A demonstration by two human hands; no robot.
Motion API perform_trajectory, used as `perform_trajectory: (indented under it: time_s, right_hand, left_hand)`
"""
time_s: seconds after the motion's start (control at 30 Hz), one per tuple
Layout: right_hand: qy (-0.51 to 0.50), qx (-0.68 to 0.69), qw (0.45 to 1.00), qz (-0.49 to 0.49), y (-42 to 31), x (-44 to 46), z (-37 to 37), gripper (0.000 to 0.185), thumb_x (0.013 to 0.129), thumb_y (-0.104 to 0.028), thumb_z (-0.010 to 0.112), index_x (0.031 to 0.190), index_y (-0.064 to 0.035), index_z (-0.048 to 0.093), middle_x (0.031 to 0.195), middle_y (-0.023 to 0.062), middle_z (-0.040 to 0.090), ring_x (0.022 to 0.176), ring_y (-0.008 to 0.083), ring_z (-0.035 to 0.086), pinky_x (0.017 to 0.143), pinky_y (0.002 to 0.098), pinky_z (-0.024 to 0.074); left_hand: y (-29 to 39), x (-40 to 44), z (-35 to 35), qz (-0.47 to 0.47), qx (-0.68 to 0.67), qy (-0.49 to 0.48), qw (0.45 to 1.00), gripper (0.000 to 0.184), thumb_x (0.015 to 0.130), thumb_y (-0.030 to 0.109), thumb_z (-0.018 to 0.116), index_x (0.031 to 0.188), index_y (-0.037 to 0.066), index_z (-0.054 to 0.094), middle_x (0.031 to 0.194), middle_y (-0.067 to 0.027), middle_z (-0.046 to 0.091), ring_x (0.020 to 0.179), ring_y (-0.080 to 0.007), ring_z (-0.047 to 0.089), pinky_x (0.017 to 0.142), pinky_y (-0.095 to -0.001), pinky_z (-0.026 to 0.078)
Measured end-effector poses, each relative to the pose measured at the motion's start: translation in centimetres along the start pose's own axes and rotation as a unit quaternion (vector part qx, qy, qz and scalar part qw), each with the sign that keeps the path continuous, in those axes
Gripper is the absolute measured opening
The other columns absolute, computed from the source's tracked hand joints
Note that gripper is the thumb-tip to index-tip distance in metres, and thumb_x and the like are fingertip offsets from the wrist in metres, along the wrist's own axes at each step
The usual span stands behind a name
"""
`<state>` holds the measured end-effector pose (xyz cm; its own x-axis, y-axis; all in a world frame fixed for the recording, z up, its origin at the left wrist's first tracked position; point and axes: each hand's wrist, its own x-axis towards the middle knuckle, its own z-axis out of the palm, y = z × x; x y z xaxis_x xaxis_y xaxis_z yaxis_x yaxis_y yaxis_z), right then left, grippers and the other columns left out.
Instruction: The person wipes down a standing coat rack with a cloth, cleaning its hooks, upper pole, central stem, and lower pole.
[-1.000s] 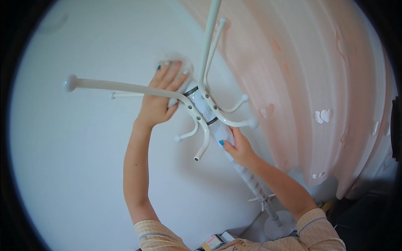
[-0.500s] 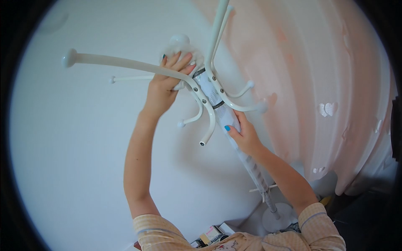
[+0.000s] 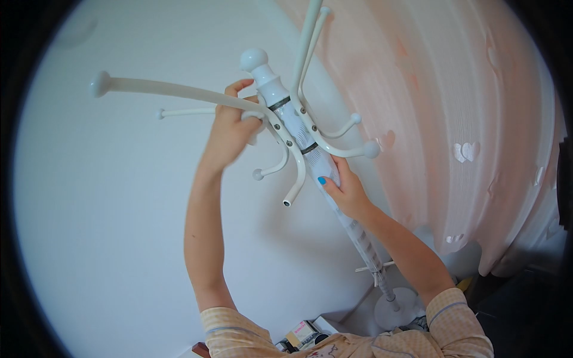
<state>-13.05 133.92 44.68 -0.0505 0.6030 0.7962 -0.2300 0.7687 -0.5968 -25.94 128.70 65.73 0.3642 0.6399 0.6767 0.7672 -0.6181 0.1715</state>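
Note:
A white coat rack (image 3: 295,125) with curved, knob-ended arms leans from the upper middle down to its round base (image 3: 395,309). My right hand (image 3: 349,194) is wrapped round its pole just below the lower dark band, thumb with blue nail on top. Beside the top of the pole, behind one long arm, my left hand (image 3: 233,128) has its fingers bent round a white cloth (image 3: 253,122), which shows only in part. The rounded white finial (image 3: 254,59) is uncovered above the upper band.
A pale wall (image 3: 119,227) stands behind the rack. On the right hangs a sheer pink curtain (image 3: 441,119) with heart shapes. Small boxes (image 3: 303,334) sit at the bottom middle, and dark items (image 3: 519,304) lie at the lower right.
My left hand and the cloth have come down off the finial to the side of the pole. Compared with a second ago, the rack's upper part appears higher; my right hand still holds the pole.

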Motion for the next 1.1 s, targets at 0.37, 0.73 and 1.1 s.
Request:
perform_trajectory:
  time_s: [0.37,0.73,1.1]
  right_hand:
    - [0.008,0.005,1.0,-0.002,0.1,-0.1,0.2,0.05,0.079,-0.016,0.051,0.121,-0.0034,0.028,0.101,0.0186,0.052,0.081,0.025,0.055,0.07,0.0316,0.0422]
    - [-0.002,0.023,1.0,-0.004,0.3,-0.3,0.0,0.05,0.079,-0.016,0.052,0.122,-0.0032,0.028,0.105,0.0163,0.051,0.088,0.0236,0.053,0.077,0.0296,0.0401]
    - [0.018,0.008,1.0,-0.01,0.7,-1.2,0.1,0.048,0.08,-0.017,0.053,0.121,-0.0014,0.034,0.106,0.0138,0.051,0.09,0.0186,0.052,0.078,0.0274,0.0393]
  left_hand:
    - [0.5,5.6,-3.3,-0.176,-0.208,-0.13,0.953,0.036,0.067,0.013,0.052,0.1,0.0,0.049,0.08,-0.0062,0.051,0.071,-0.0132,0.046,0.061,-0.0264,0.038]
    - [1.6,5.4,-2.1,-0.271,-0.318,-0.06,0.906,0.026,0.066,0.009,0.049,0.087,-0.007,0.05,0.084,-0.014,0.053,0.071,-0.0218,0.051,0.065,-0.034,0.042]
    - [2.0,-10.1,-1.7,-0.073,-0.233,0.35,0.904,0.015,0.082,0.015,0.051,0.09,0.002,0.053,0.084,-0.0035,0.053,0.079,-0.0085,0.045,0.069,-0.0188,0.036]
